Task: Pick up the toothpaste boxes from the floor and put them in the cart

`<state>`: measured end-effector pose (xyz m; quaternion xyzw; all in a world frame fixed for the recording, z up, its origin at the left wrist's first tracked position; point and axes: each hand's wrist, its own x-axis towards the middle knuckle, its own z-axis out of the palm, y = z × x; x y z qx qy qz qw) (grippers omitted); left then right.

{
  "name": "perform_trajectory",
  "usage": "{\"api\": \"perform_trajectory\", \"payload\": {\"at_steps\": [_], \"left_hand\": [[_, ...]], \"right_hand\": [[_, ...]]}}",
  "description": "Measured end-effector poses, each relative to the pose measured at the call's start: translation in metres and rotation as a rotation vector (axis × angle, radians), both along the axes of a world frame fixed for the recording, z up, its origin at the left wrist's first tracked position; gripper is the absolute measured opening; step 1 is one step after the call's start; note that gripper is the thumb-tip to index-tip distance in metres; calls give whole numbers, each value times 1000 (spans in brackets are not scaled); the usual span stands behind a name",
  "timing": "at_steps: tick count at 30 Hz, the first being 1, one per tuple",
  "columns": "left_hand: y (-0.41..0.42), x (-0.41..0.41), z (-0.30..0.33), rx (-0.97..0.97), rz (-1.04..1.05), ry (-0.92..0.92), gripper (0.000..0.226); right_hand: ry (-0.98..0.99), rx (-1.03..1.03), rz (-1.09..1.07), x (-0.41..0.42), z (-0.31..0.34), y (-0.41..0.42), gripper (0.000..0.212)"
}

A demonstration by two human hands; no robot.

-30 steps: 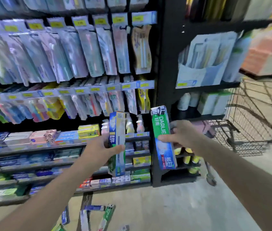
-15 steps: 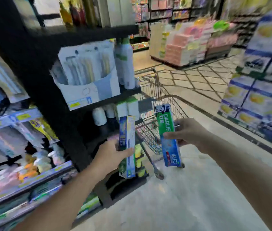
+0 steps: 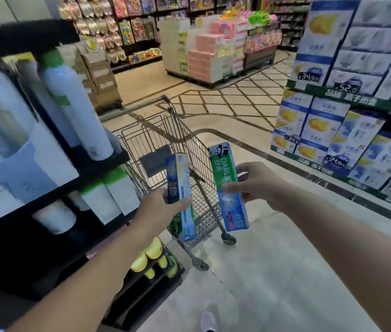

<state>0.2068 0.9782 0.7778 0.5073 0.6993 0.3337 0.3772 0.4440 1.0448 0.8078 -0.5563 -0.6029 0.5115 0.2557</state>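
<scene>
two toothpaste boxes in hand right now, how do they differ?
The left box is held by the left hand; the right box, by the right hand. The left box shows a pale yellow and blue narrow side; the right box a green and blue face reading DARLIE. Both are upright, near the cart.

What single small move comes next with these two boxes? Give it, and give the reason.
Probably carry both hands forward and lower the boxes into the wire shopping cart. The left hand grips the blue and yellow toothpaste box, the right hand grips the green and blue Darlie toothpaste box, and both are held upright in front of the cart's basket, not yet inside it.
</scene>
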Motion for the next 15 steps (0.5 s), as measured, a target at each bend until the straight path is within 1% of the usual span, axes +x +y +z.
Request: {"api": "perform_trajectory", "payload": {"at_steps": [2,5,11,15], "left_hand": [[34,-10,-5,-5,-5,-24,32],[83,-26,-8,-24,-18,3,32],[162,-47,-18,-68,-37,41,25],[195,-58,-33,-105,14,15,19]], "right_hand": [[-13,-17,-23,-8,-1,31,42],[-56,-57,-43,-22,-2,79,42],[-65,-94,-46,-54,-21,167,45],[-83,-145,1,-79,-47,216,40]]}}
